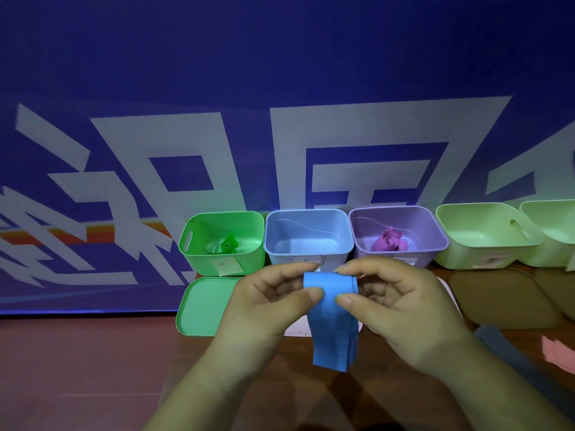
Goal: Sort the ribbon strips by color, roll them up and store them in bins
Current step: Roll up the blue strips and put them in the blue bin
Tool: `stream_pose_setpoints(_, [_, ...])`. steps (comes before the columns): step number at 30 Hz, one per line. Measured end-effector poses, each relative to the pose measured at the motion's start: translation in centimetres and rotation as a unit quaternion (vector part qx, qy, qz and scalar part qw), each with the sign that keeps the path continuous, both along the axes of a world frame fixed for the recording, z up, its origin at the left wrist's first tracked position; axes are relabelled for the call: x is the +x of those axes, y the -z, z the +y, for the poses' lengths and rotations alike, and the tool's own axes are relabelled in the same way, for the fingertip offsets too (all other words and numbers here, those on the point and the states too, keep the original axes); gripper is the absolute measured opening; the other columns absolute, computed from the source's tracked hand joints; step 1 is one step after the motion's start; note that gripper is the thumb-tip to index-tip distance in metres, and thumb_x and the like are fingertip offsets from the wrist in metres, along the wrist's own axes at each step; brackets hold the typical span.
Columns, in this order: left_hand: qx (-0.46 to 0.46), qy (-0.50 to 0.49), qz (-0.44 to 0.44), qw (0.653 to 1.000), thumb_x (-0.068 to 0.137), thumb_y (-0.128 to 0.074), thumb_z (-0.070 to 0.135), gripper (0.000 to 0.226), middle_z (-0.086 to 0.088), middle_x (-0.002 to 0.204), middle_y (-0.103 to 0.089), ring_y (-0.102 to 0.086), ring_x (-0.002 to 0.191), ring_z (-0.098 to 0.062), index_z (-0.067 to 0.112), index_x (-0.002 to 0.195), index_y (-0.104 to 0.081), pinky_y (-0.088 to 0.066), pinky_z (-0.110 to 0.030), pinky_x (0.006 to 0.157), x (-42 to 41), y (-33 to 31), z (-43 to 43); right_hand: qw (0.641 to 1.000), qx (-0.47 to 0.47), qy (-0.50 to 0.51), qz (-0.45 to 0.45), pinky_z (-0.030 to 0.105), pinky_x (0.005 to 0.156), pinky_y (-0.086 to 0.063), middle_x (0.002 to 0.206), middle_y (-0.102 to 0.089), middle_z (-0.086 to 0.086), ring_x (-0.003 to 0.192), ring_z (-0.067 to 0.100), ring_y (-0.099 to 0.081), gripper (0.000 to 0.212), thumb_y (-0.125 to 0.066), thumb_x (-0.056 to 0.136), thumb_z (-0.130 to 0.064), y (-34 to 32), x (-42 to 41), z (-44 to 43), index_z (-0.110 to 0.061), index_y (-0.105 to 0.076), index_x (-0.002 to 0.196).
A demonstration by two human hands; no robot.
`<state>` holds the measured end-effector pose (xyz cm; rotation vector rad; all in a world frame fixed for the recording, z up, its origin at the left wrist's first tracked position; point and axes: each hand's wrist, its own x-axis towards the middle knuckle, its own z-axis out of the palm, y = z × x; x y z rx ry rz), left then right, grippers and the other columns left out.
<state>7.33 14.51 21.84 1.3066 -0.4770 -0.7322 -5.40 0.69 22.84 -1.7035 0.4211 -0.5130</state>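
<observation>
Your left hand (273,300) and right hand (395,303) both pinch the blue ribbon strip (333,321), half rolled, its tail hanging toward 6 o'clock; the green bin (217,264) at 10 and the purple bin (404,256) at 1 each hold a roll; the blue bin (298,259) at 12 holds none; pink strips (557,353) wait on the desk at 3.

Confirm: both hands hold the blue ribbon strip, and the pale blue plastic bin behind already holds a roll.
Head view: the pale blue plastic bin holds no roll. Left hand and right hand do hold the blue ribbon strip.
</observation>
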Motion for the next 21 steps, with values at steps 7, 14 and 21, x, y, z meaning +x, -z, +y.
stream_pose_setpoints(7, [-0.016,0.014,-0.061,0.998,0.066,-0.083,0.006,0.032,-0.013,0.098,-0.076,-0.072,0.09,-0.024,0.018,0.095,-0.078,-0.058,-0.028,0.077,0.01,-0.11,0.58,0.999,0.049,0.001,0.016,0.03,0.071,-0.055,0.08,-0.075,0.009,0.075,0.02,-0.073,0.034,-0.077,0.08,-0.003,-0.15,0.07,0.09,-0.033,-0.074,0.095])
stream_pose_setpoints(14, [-0.025,0.019,-0.07,0.997,0.058,-0.083,0.022,0.039,-0.032,0.093,-0.066,-0.063,0.081,-0.028,0.024,0.097,-0.077,-0.053,-0.038,0.074,-0.04,0.34,0.69,0.999,0.038,0.008,0.013,0.037,0.075,-0.058,0.087,-0.074,0.009,0.082,0.032,-0.069,0.027,-0.079,0.076,-0.015,-0.44,0.29,0.11,-0.035,-0.075,0.094])
stream_pose_setpoints(21, [-0.024,0.017,-0.073,0.997,0.066,-0.079,0.006,0.032,-0.014,0.087,-0.075,-0.068,0.077,-0.019,0.02,0.094,-0.078,-0.053,-0.022,0.066,0.04,0.26,0.85,0.998,0.063,0.0,0.009,0.021,0.072,-0.054,0.084,-0.075,-0.001,0.08,0.012,-0.071,0.024,-0.075,0.068,-0.029,-0.18,0.25,0.14,-0.029,-0.075,0.092])
